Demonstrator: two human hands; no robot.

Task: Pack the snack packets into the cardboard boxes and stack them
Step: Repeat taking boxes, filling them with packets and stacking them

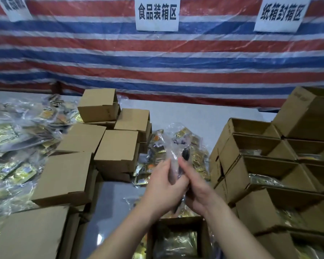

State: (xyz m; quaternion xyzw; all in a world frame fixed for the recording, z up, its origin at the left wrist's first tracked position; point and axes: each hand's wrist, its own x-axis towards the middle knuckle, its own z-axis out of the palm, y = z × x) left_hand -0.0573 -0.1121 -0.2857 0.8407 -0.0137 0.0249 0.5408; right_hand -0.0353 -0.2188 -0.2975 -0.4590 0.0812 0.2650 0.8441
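Two hands, left (162, 186) and right (196, 189), are together pinching one packet (173, 156) over one open box (178, 238) at 6 o'clock.

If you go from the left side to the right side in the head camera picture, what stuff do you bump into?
Heap of snack packets → closed cardboard boxes → the two hands, left hand and right hand, together holding a clear packet → open boxes with packets inside.
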